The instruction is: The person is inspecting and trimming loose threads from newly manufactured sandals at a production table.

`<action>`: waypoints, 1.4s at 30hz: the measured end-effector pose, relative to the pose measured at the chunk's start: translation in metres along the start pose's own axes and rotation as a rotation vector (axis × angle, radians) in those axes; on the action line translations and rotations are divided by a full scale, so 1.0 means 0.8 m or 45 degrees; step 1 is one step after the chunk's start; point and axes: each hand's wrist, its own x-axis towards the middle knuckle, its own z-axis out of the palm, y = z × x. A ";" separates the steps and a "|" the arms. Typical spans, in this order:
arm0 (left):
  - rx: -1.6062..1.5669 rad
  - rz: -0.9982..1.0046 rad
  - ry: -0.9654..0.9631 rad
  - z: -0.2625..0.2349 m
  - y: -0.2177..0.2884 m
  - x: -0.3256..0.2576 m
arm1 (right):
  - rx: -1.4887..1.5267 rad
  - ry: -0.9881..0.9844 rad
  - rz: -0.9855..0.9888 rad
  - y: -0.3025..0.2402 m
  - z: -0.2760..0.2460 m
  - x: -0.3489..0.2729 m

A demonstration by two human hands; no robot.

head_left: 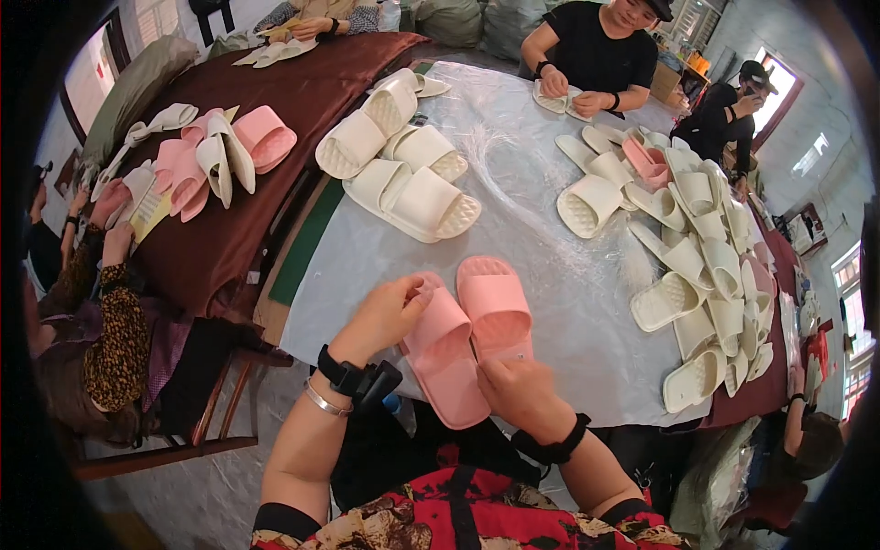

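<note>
Two pink slippers lie side by side at the near edge of the table, in front of me. My left hand [387, 313] is closed on the upper left edge of the left pink slipper [451, 374], whose lower end reaches past the table edge. With my right hand [524, 394], I pinch the lower end of the right pink slipper [495, 295]; my fingertips there are partly hidden. Beyond my hands, several cream slippers [403, 194] rest in a group at the table's left side.
A large heap of cream slippers [701, 247], with a few pink ones, covers the right side. Clear plastic sheeting [522, 174] lies across the table. On the left, a brown-covered table [302, 92] bears more slippers. Opposite, a co-worker [600, 55] handles cream slippers.
</note>
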 end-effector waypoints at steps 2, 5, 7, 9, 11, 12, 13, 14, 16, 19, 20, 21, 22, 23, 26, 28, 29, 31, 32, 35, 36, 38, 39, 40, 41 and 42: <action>-0.081 -0.056 -0.140 0.003 0.003 0.007 | -0.017 0.091 -0.008 0.001 0.012 0.013; -0.378 -0.206 -0.391 -0.002 0.007 0.016 | -0.141 0.172 -0.125 0.008 0.026 0.036; -0.345 -0.228 -0.451 -0.002 0.008 0.021 | -0.111 0.113 -0.073 0.007 0.034 0.041; -0.361 -0.251 -0.521 -0.004 0.006 0.024 | -0.084 0.072 -0.018 0.008 0.039 0.042; -0.494 -0.192 -0.615 -0.007 0.002 0.026 | -0.053 0.063 0.008 0.010 0.040 0.042; -0.480 -0.228 -0.618 -0.010 0.000 0.028 | -0.055 0.051 0.018 0.011 0.040 0.042; -0.506 -0.243 -0.681 -0.013 -0.002 0.029 | -0.033 0.073 0.004 0.012 0.040 0.042; -0.482 -0.297 -0.742 -0.015 -0.003 0.029 | -0.013 0.090 -0.001 0.012 0.039 0.043; -0.554 -0.278 -0.716 -0.018 -0.004 0.028 | 0.043 0.114 -0.031 0.009 0.033 0.044; -0.613 -0.301 -0.649 -0.023 -0.003 0.025 | 0.225 0.092 -0.139 -0.007 0.008 0.039; -0.676 -0.265 -0.621 -0.023 -0.003 0.025 | 0.350 0.048 -0.223 -0.014 -0.003 0.036; -0.655 -0.307 -0.612 -0.023 -0.003 0.024 | 0.350 0.045 -0.223 -0.023 -0.015 0.032; -0.616 -0.265 -0.581 -0.022 -0.003 0.024 | 0.488 0.008 -0.337 -0.031 -0.028 0.029; -0.576 -0.222 -0.552 -0.021 -0.004 0.024 | 0.630 -0.039 -0.445 -0.039 -0.039 0.027; -0.513 -0.126 -0.415 -0.012 -0.004 0.020 | 0.730 -0.008 -0.674 -0.060 -0.063 0.027; -0.350 -0.054 -0.338 -0.010 -0.001 0.016 | 0.712 0.021 -0.691 -0.063 -0.075 0.025; -0.169 -0.060 -0.285 -0.011 0.002 0.014 | 0.681 -0.006 -0.701 -0.062 -0.079 0.024; -0.189 0.073 -0.236 -0.013 0.010 0.007 | 0.673 0.139 -0.605 -0.057 -0.080 0.023; -0.224 0.207 -0.195 -0.014 0.015 0.004 | 0.645 0.232 -0.497 -0.052 -0.078 0.021; 0.000 0.236 -0.210 -0.020 0.026 0.003 | 0.541 0.419 -0.171 -0.032 -0.067 0.018; 0.025 0.218 -0.213 -0.021 0.028 0.002 | 0.521 0.394 -0.165 -0.024 -0.062 0.018; 0.099 0.338 -0.180 -0.021 0.029 0.000 | 0.183 0.291 0.133 -0.007 -0.054 0.016; 0.099 0.339 -0.181 -0.021 0.027 0.001 | 0.186 0.294 0.129 -0.001 -0.049 0.014; 0.263 0.344 -0.172 -0.022 0.025 0.002 | 0.113 0.227 0.210 0.005 -0.045 0.012; 0.426 0.335 -0.170 -0.024 0.022 0.003 | 0.040 0.161 0.290 0.009 -0.041 0.010; 0.429 0.347 -0.162 -0.027 0.019 0.003 | 0.040 0.160 0.290 0.012 -0.037 0.008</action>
